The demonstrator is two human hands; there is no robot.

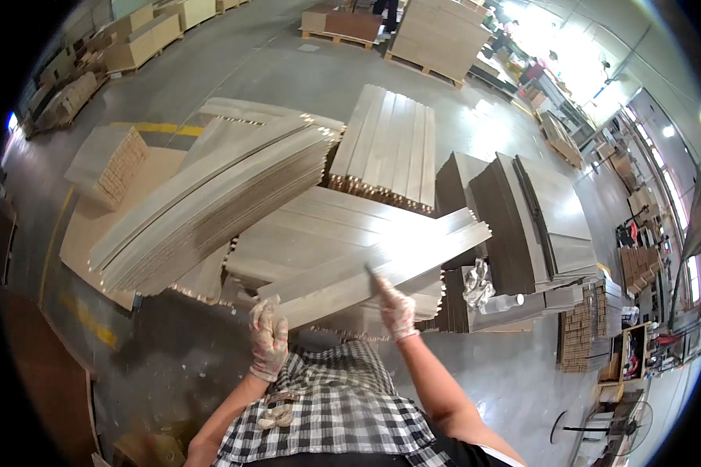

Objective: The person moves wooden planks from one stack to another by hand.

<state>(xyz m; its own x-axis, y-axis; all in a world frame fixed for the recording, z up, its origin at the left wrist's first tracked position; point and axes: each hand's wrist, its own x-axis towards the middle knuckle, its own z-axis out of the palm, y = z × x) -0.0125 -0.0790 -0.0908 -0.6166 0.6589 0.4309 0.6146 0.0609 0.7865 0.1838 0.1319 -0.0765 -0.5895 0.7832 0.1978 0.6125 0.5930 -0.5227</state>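
Note:
A long grey board [397, 268] lies slanted across a stack of similar boards [303, 233] in front of me. My left hand [269, 341], in a stained white glove, is closed at the board's near left end; the fingers partly hide the contact. My right hand [398, 310], gloved with reddish stains, is at the board's near edge, closed on a slim dark object [370, 274] that points up over the board. I cannot make out its kind. Another pile of long boards [218, 202] lies tilted to the left.
More boards [385, 144] are stacked behind, and wide grey panels [549, 214] stand at the right. Crumpled silvery wrap [477, 285] and a clear bottle [504, 303] sit beside the right stack. A floor fan [611, 428] stands at the lower right. Pallets with panels [436, 39] stand farther back.

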